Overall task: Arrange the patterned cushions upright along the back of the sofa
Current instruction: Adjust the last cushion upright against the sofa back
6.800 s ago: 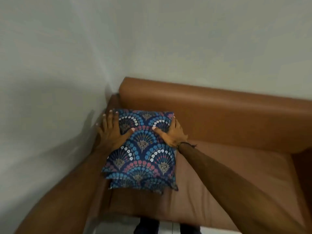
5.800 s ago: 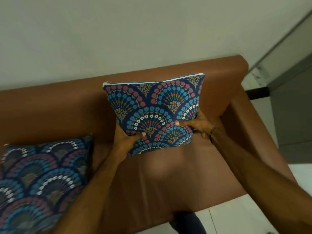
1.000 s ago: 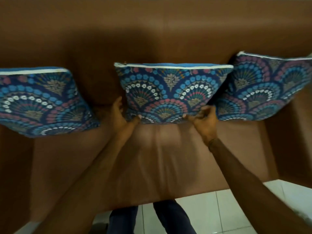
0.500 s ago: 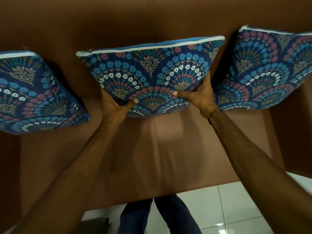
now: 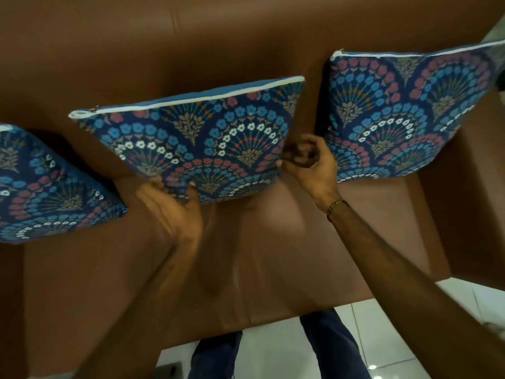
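Three blue cushions with a fan pattern of flowers lean upright against the brown sofa back. The left cushion is partly cut off by the frame edge. The right cushion stands near the armrest. The middle cushion tilts a little, its left side lower. My left hand is blurred, with its fingertips at that cushion's lower left corner; its grip is unclear. My right hand hovers beside the cushion's right edge with fingers loosely curled and apart, holding nothing.
The brown seat stretches in front of the cushions. The right armrest rises beside the right cushion. White floor tiles and my legs in dark trousers show below the seat's front edge.
My right hand has let go of the middle cushion and opened beside it. My left hand has dropped to the cushion's lower corner. The cushion now rests lower against the back.
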`<control>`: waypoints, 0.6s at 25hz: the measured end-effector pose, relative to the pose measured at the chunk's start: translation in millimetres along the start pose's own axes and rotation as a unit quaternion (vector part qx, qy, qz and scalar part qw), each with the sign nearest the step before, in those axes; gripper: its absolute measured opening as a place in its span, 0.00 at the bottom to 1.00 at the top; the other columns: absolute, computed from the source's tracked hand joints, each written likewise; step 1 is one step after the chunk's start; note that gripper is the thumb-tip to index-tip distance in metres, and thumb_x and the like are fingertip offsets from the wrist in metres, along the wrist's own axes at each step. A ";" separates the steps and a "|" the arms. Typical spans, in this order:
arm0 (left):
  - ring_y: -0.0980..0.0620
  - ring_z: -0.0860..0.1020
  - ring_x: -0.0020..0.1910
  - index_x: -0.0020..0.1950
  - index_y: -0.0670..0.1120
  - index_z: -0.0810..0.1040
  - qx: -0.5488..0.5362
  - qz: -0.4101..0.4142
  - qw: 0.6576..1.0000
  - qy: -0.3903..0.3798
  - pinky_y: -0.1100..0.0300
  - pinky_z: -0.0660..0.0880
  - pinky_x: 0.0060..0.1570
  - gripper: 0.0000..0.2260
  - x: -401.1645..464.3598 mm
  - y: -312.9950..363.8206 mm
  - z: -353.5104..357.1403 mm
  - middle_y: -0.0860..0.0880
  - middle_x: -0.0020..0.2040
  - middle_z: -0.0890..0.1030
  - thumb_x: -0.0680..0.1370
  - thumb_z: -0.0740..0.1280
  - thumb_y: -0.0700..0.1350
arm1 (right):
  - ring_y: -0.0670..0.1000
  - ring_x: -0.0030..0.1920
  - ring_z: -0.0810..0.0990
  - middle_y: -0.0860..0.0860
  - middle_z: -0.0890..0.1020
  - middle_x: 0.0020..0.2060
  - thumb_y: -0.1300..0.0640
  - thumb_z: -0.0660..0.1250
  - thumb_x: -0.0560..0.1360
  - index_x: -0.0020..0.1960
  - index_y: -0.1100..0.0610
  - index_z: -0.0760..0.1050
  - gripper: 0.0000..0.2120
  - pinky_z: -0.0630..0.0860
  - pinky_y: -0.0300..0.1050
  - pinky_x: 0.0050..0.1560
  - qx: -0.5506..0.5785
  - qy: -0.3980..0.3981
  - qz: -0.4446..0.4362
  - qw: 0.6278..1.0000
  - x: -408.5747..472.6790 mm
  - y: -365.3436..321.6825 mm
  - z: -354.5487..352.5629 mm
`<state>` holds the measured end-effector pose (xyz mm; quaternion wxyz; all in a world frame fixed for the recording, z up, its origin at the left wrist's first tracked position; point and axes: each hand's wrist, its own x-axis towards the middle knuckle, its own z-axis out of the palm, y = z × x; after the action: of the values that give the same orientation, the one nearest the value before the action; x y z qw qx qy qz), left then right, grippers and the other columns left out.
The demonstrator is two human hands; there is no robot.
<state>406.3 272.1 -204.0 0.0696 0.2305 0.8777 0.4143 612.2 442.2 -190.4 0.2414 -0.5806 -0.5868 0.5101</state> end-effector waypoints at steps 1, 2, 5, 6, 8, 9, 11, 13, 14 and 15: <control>0.36 0.79 0.55 0.61 0.34 0.73 -0.013 0.017 1.000 -0.014 0.40 0.77 0.61 0.20 -19.5 14.7 14.9 0.34 0.55 0.76 0.76 0.76 0.41 | 0.54 0.52 0.87 0.47 0.82 0.53 0.56 0.85 0.69 0.67 0.56 0.78 0.30 0.87 0.54 0.54 -0.014 0.028 -0.007 0.999 1.4 6.3 -22.4; 0.37 0.79 0.51 0.59 0.35 0.73 -0.032 0.044 0.998 -0.043 0.41 0.78 0.58 0.16 -36.5 31.0 31.4 0.35 0.52 0.77 0.77 0.76 0.39 | 0.55 0.49 0.86 0.48 0.83 0.50 0.55 0.85 0.70 0.63 0.56 0.80 0.25 0.87 0.56 0.53 -0.027 0.056 -0.019 0.998 3.8 12.8 -46.1; 0.41 0.81 0.52 0.62 0.41 0.76 -0.062 0.110 0.981 -0.145 0.41 0.81 0.54 0.14 -74.2 84.4 92.8 0.40 0.54 0.80 0.78 0.75 0.38 | 0.56 0.49 0.85 0.52 0.83 0.46 0.51 0.83 0.71 0.58 0.55 0.78 0.21 0.84 0.53 0.52 -0.050 0.152 -0.049 0.986 15.5 27.8 -125.0; 0.43 0.81 0.54 0.64 0.44 0.76 -0.072 0.118 0.975 -0.175 0.41 0.82 0.55 0.16 -84.3 105.9 116.6 0.41 0.57 0.81 0.79 0.76 0.40 | 0.56 0.50 0.84 0.53 0.84 0.48 0.48 0.83 0.70 0.59 0.55 0.76 0.24 0.83 0.52 0.53 -0.058 0.187 -0.050 0.979 23.5 33.9 -157.0; 0.46 0.81 0.60 0.72 0.46 0.74 -0.086 0.106 0.962 -0.237 0.43 0.81 0.60 0.24 -97.0 144.5 157.5 0.43 0.66 0.79 0.78 0.77 0.44 | 0.54 0.57 0.83 0.53 0.82 0.57 0.41 0.84 0.66 0.65 0.53 0.73 0.35 0.83 0.55 0.57 -0.076 0.225 -0.035 0.971 46.6 46.0 -214.9; 0.47 0.79 0.64 0.77 0.47 0.71 -0.088 0.093 0.955 -0.267 0.47 0.79 0.64 0.31 -99.1 161.1 177.6 0.43 0.71 0.77 0.77 0.79 0.46 | 0.52 0.61 0.82 0.51 0.81 0.62 0.39 0.85 0.63 0.68 0.49 0.70 0.40 0.83 0.56 0.60 -0.075 0.222 -0.021 0.972 63.4 52.1 -242.8; 0.51 0.72 0.73 0.83 0.47 0.61 -0.100 0.041 0.943 -0.314 0.55 0.73 0.70 0.45 -94.4 191.5 213.8 0.46 0.79 0.71 0.73 0.83 0.48 | 0.48 0.66 0.81 0.46 0.78 0.67 0.43 0.88 0.60 0.69 0.44 0.66 0.47 0.83 0.55 0.66 -0.018 0.157 0.021 0.987 101.3 63.3 -287.6; 0.52 0.71 0.75 0.83 0.49 0.57 -0.124 -0.058 0.922 -0.363 0.57 0.71 0.72 0.54 -82.4 208.1 240.1 0.49 0.78 0.71 0.66 0.87 0.48 | 0.46 0.65 0.82 0.44 0.78 0.70 0.51 0.90 0.60 0.75 0.48 0.67 0.50 0.87 0.48 0.57 0.013 0.047 0.094 0.994 134.7 69.3 -308.8; 0.51 0.74 0.74 0.82 0.50 0.59 -0.130 -0.093 0.913 -0.374 0.55 0.73 0.72 0.56 -77.5 210.1 248.8 0.50 0.76 0.74 0.62 0.88 0.50 | 0.47 0.65 0.83 0.45 0.79 0.71 0.52 0.90 0.60 0.78 0.49 0.67 0.53 0.87 0.43 0.51 0.008 -0.005 0.119 0.993 145.3 71.4 -313.7; 0.51 0.77 0.72 0.80 0.50 0.61 -0.130 -0.117 0.910 -0.377 0.52 0.76 0.71 0.57 -75.6 211.7 252.1 0.51 0.74 0.77 0.58 0.89 0.53 | 0.48 0.66 0.83 0.45 0.80 0.71 0.53 0.90 0.60 0.80 0.49 0.66 0.54 0.86 0.41 0.49 0.008 -0.039 0.130 0.991 153.2 72.6 -315.0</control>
<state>625.6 529.0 -211.6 0.4725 0.2535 0.7452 0.3964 887.6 670.4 -187.2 0.1543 -0.6296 -0.5113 0.5642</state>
